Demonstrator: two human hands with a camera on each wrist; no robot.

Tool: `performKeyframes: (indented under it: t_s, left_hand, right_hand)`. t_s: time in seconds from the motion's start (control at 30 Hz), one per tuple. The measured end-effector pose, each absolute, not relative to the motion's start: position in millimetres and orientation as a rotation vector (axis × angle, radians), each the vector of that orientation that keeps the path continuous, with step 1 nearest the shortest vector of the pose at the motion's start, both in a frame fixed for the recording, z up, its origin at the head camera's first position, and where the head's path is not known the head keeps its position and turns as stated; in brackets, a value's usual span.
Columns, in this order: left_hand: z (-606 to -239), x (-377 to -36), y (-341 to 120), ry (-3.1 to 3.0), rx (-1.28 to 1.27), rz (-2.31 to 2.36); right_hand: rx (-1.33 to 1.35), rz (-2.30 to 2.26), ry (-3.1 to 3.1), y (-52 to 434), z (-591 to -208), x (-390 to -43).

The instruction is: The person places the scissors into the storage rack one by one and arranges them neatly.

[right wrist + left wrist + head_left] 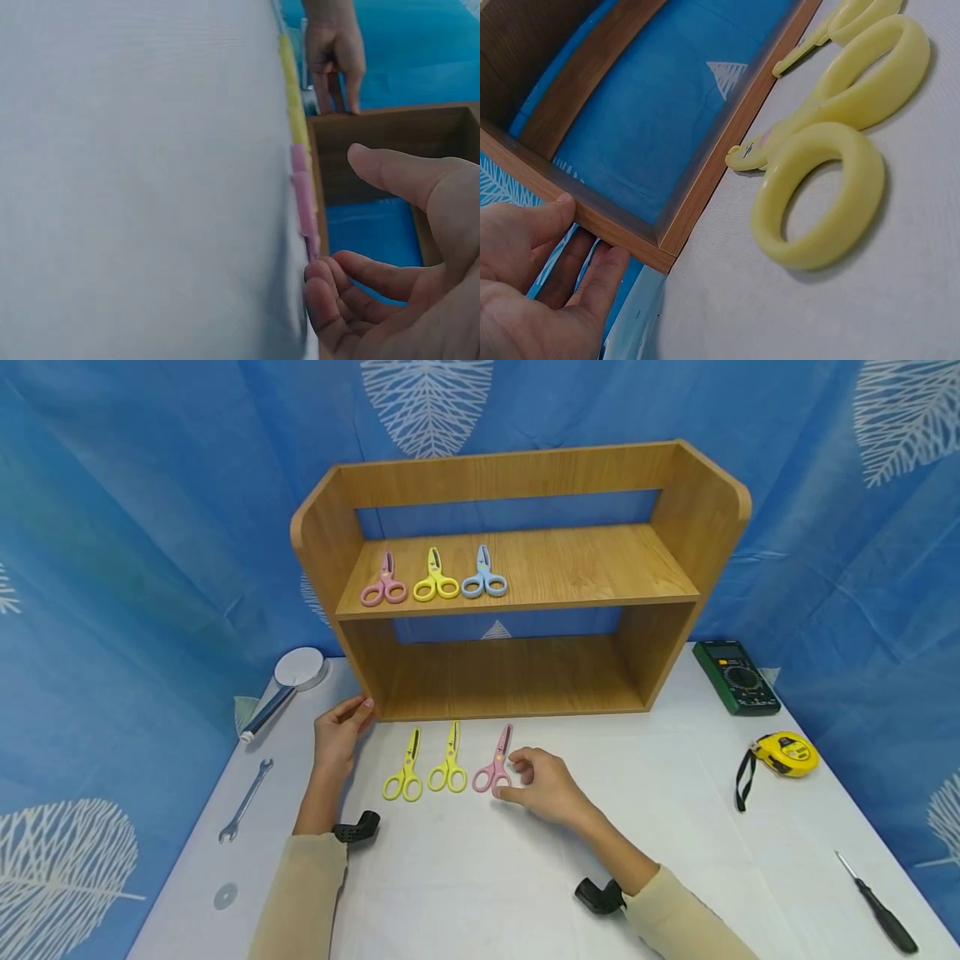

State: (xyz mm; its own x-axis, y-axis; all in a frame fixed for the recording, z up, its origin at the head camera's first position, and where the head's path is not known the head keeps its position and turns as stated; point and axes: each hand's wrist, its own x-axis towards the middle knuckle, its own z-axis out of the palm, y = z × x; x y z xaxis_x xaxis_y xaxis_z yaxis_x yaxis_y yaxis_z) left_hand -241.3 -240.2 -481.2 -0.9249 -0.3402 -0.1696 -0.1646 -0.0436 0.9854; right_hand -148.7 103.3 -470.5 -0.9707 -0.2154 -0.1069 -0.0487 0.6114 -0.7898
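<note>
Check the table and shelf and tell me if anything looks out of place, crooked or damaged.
Nothing stands out. Three scissors lie in a neat row on the wooden shelf, and three more lie side by side on the table in front of it. The right hand is at the pink scissors; the left hand touches the shelf's lower corner.
</note>
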Motion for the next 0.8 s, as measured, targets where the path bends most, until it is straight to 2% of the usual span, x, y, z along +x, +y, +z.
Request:
performKeyframes:
  t_s: [0.47,0.8]
  left_hand:
    - [-480.2,-241.6,-240.6,-2.076,0.540,-2.122]
    - [-478.5,-240.4,-243.0,-2.134,0.559,-2.103]
  right_hand:
    - [-0.235,-1.095,2.816,86.2,-477.0,-150.9]
    - [-0.140,-1.381,2.624,107.5,-455.2,-148.4]
